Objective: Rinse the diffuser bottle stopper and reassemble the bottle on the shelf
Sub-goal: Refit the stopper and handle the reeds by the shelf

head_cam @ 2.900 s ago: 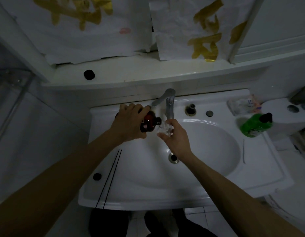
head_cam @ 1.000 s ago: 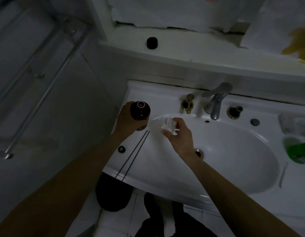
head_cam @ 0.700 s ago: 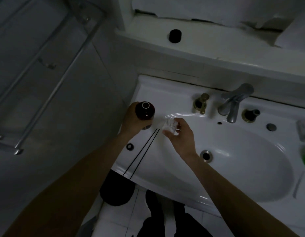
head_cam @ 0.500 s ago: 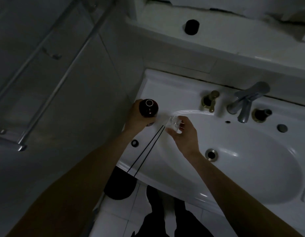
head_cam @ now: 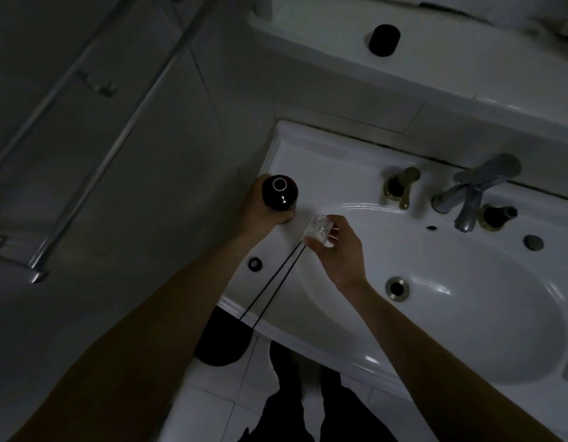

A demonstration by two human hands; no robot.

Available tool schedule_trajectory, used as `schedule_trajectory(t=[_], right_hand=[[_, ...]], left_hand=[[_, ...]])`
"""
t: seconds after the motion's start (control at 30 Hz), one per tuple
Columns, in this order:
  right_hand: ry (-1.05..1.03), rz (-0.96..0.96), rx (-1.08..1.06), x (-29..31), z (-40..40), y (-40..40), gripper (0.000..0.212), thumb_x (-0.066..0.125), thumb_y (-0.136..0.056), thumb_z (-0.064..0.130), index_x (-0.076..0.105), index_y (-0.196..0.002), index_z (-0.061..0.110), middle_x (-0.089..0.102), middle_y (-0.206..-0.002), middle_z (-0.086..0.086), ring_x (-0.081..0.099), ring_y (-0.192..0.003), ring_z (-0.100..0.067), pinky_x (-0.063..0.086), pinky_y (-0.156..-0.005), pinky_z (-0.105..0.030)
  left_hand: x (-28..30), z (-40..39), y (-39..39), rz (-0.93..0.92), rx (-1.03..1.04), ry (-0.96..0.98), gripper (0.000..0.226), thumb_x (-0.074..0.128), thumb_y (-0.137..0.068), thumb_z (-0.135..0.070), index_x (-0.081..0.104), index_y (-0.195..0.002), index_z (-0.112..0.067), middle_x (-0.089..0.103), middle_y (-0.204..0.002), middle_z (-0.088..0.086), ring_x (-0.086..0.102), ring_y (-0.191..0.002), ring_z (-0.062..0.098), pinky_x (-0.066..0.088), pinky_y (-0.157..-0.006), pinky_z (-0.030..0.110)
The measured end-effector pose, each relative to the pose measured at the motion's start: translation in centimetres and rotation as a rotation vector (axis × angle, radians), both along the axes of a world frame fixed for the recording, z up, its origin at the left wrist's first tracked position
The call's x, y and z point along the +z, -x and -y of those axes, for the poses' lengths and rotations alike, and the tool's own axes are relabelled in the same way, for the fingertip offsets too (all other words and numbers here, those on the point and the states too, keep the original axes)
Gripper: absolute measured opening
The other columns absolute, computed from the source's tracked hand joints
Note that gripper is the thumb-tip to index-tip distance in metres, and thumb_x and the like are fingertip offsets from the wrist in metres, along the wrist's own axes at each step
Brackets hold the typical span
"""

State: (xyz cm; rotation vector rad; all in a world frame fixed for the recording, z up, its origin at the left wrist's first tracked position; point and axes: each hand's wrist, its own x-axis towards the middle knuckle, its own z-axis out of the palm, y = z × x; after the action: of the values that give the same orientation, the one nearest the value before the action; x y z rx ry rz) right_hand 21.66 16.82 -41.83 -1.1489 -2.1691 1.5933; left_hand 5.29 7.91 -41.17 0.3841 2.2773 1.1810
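Note:
My left hand grips a dark brown diffuser bottle, upright with its open mouth facing up, over the sink's left rim. My right hand holds a small clear stopper in its fingertips just right of the bottle, apart from it. Two thin black reed sticks lie across the sink's left rim below the stopper. A black cap stands on the white shelf above the sink.
The white sink has a drain, a metal faucet and brass fittings at the back. A towel rail runs along the wall at left. A small dark ring sits on the left rim.
The bottle went from tipped at the faucet to upright at the sink's left rim. My right hand followed left with the stopper. The view has swung left and down.

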Motion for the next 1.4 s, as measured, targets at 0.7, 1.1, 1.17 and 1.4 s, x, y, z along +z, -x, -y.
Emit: schedule_trajectory(t=[0.7, 1.1, 1.17, 1.4], right_hand=[[0.011, 0.037, 0.062, -1.2, 2.2, -0.3, 0.037, 0.08, -0.072, 0.029, 0.052, -0.096, 0.038, 0.063, -0.091, 0.02, 0.064, -0.087, -0.001, 0.057, -0.084, -0.039], [0.01, 0.002, 0.055, 0.0, 2.2, -0.7, 0.03, 0.078, -0.073, 0.03, 0.052, -0.088, 0.036, 0.066, -0.092, 0.012, 0.065, -0.088, -0.008, 0.056, -0.085, -0.043], [0.003, -0.019, 0.047, 0.8, 1.9, -0.8, 0.029, 0.077, -0.073, 0.032, 0.052, -0.087, 0.035, 0.066, -0.093, 0.01, 0.065, -0.089, -0.01, 0.055, -0.085, -0.045], [-0.06, -0.072, 0.072, 4.1, 0.6, -0.3, 0.026, 0.078, -0.077, 0.028, 0.055, -0.091, 0.027, 0.067, -0.089, 0.006, 0.064, -0.083, -0.011, 0.052, -0.078, -0.032]], left_hand=[[-5.8, 8.0, -4.8, -0.359, -0.489, 0.661, 0.037, 0.053, -0.087, -0.012, 0.051, -0.124, -0.019, 0.04, -0.134, 0.008, 0.051, -0.109, 0.03, 0.05, -0.083, 0.041], [-1.0, 4.0, -4.5, -0.351, -0.255, 0.235, 0.014, 0.061, -0.086, -0.025, 0.06, -0.09, -0.011, 0.061, -0.096, 0.008, 0.061, -0.083, 0.022, 0.052, -0.071, 0.033], [1.0, 3.0, -4.5, -0.312, -0.214, 0.145, 0.017, 0.062, -0.086, -0.028, 0.063, -0.097, -0.015, 0.065, -0.102, 0.005, 0.064, -0.086, 0.018, 0.056, -0.075, 0.035], [7.1, 0.4, -4.3, -0.283, -0.253, 0.002, 0.025, 0.062, -0.086, -0.029, 0.065, -0.109, -0.019, 0.07, -0.104, 0.001, 0.067, -0.09, 0.011, 0.057, -0.084, 0.035]])
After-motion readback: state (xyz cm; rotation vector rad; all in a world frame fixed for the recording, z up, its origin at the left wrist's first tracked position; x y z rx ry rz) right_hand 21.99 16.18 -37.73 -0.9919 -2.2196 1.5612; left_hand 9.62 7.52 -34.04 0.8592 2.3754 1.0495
